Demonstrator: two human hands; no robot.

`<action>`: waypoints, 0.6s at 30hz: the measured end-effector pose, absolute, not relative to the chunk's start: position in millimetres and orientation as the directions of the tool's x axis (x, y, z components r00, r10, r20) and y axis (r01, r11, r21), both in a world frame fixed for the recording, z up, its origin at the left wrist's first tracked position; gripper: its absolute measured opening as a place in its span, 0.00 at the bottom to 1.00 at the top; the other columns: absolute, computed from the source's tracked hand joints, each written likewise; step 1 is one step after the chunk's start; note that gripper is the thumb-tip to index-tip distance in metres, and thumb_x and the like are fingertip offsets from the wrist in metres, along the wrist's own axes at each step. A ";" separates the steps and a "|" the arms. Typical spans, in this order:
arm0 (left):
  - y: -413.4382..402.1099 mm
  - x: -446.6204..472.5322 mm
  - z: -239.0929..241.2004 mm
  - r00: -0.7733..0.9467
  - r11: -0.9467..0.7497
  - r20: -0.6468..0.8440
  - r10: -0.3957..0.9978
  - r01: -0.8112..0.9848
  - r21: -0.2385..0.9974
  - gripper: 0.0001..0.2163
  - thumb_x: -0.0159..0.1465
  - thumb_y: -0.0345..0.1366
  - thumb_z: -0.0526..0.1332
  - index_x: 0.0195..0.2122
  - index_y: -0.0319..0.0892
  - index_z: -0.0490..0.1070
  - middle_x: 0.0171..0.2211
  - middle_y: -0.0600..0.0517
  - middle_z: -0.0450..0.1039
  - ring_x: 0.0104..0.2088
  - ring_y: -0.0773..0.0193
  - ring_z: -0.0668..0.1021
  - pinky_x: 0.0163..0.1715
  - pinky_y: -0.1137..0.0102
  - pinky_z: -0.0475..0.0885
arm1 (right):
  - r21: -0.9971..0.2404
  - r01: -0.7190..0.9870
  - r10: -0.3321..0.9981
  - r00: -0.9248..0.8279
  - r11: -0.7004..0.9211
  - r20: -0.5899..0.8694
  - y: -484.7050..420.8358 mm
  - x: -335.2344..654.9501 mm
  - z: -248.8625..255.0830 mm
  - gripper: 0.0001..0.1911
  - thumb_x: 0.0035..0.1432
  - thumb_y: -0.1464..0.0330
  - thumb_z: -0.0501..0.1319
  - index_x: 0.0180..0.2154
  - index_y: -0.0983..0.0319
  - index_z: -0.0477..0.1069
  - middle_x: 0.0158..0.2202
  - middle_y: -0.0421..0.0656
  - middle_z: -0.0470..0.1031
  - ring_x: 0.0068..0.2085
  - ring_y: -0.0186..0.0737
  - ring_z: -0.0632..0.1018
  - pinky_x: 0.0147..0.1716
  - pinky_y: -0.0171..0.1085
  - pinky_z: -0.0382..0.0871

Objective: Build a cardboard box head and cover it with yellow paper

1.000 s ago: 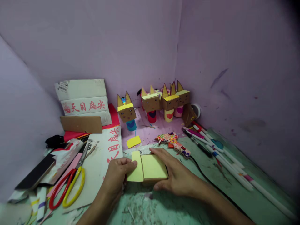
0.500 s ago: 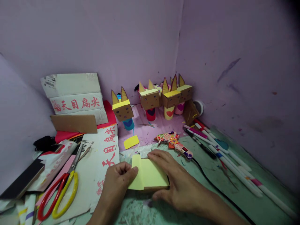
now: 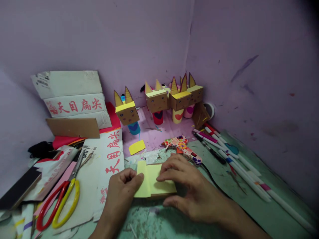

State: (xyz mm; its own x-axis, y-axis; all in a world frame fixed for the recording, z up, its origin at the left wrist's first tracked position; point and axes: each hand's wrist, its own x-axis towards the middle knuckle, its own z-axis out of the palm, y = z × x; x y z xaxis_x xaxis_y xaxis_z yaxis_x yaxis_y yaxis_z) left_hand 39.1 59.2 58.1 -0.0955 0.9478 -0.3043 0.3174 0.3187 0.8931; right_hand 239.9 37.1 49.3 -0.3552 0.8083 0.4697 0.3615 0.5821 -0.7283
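A pale yellow sheet of paper (image 3: 155, 173) lies over a small brown cardboard box (image 3: 163, 196), its left part creased and jutting past the box's left side. My left hand (image 3: 121, 191) is closed, pinching that left part between thumb and curled fingers. Over the right half of the paper, my right hand (image 3: 193, 186) is open, its fingers bent and apart. A fingertip rests on the paper, and the thumb is by the box's front right corner. Beyond the hands lie a flower-patterned glue gun (image 3: 183, 147) and a small bright yellow paper piece (image 3: 137, 147).
Several box-headed cardboard figures with pointed ears (image 3: 156, 101) stand at the back wall. Scissors with red and yellow handles (image 3: 66, 202) lie left on white printed cardboard (image 3: 91, 186). Markers (image 3: 245, 176) and a roll of tape (image 3: 210, 110) are at right. The glue gun's black cord (image 3: 216, 186) runs behind my right arm.
My right hand has shifted from the box's right side, and its fingers are now bent over the paper. The left hand keeps its pinch. The camera view has moved slightly.
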 end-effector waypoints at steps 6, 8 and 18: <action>71.1 11.6 61.1 -0.108 0.390 -0.385 0.916 0.023 0.921 0.13 0.41 0.39 0.68 0.16 0.40 0.64 0.12 0.58 0.65 0.15 0.73 0.64 0.17 0.77 0.57 | -0.657 0.447 0.791 -0.424 0.607 0.442 32.7 230.8 44.1 0.22 0.45 0.73 0.72 0.44 0.60 0.72 0.41 0.43 0.73 0.43 0.44 0.70 0.48 0.50 0.64; 74.3 6.1 62.7 -0.111 0.413 -0.412 0.904 -0.012 0.911 0.12 0.40 0.37 0.68 0.15 0.40 0.64 0.12 0.58 0.65 0.14 0.74 0.63 0.16 0.77 0.57 | -0.595 0.481 0.763 -0.453 0.644 0.461 31.1 228.1 41.3 0.25 0.47 0.70 0.71 0.48 0.60 0.69 0.44 0.45 0.72 0.45 0.46 0.71 0.54 0.55 0.59; 74.6 6.8 57.4 -0.036 0.468 -0.470 0.882 -0.058 0.882 0.10 0.39 0.36 0.66 0.15 0.39 0.64 0.12 0.57 0.64 0.14 0.73 0.64 0.17 0.77 0.54 | -0.743 0.522 0.905 -0.307 0.419 0.295 34.6 194.8 8.4 0.54 0.45 0.62 0.72 0.65 0.58 0.43 0.65 0.57 0.52 0.64 0.61 0.59 0.57 0.59 0.60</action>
State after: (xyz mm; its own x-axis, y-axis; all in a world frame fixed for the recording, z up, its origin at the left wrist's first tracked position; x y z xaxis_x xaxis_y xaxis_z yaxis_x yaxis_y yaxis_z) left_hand 6.8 74.6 57.4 -0.0358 0.8817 -0.4704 -0.0575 0.4681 0.8818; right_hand 194.8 34.6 8.4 -0.3065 0.9049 0.2954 0.5220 0.4193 -0.7428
